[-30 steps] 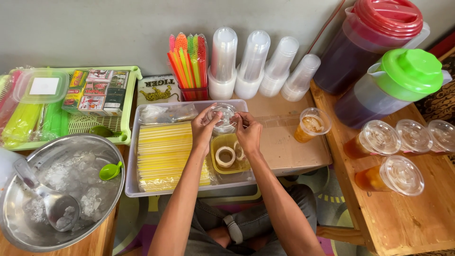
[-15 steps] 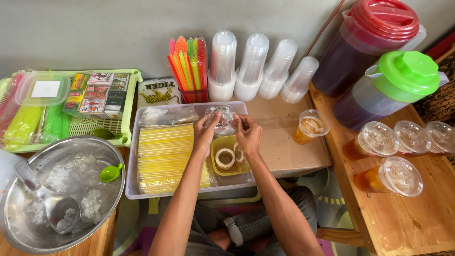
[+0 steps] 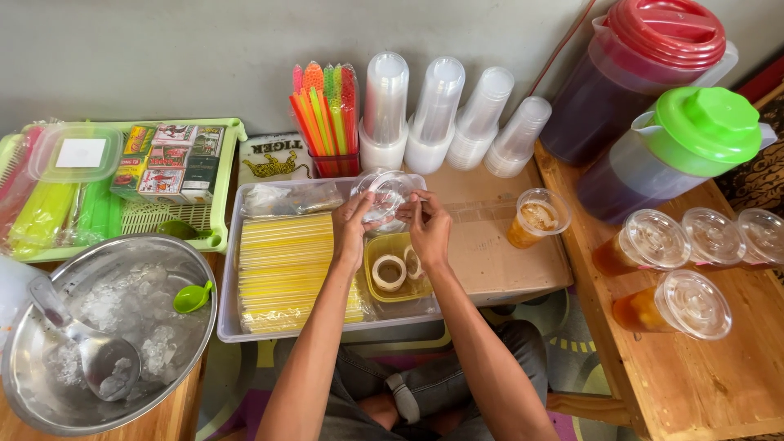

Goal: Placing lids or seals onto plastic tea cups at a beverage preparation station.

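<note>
Both hands pinch a clear domed lid (image 3: 385, 194) between them: left hand (image 3: 353, 227) under its near rim, right hand (image 3: 426, 229) at the other edge, fingertips steadying it. It hangs above the clear tray (image 3: 237, 269), and just below the grip sits the yellow tub of tape rolls (image 3: 398, 269) (within easy reach).

The left hand (image 3: 353, 224) and right hand (image 3: 426, 230) cover the near rim of the clear domed lid (image 3: 384, 194), so how the fingertips grip it cannot be made out. The steel ice bowl (image 3: 33, 384) is cut off by the left and bottom edges. The red-lidded jug (image 3: 629, 82) runs past the top edge. What lies in the crumpled bag (image 3: 282, 198) is perhaps more lids, too blurred to tell.
</note>
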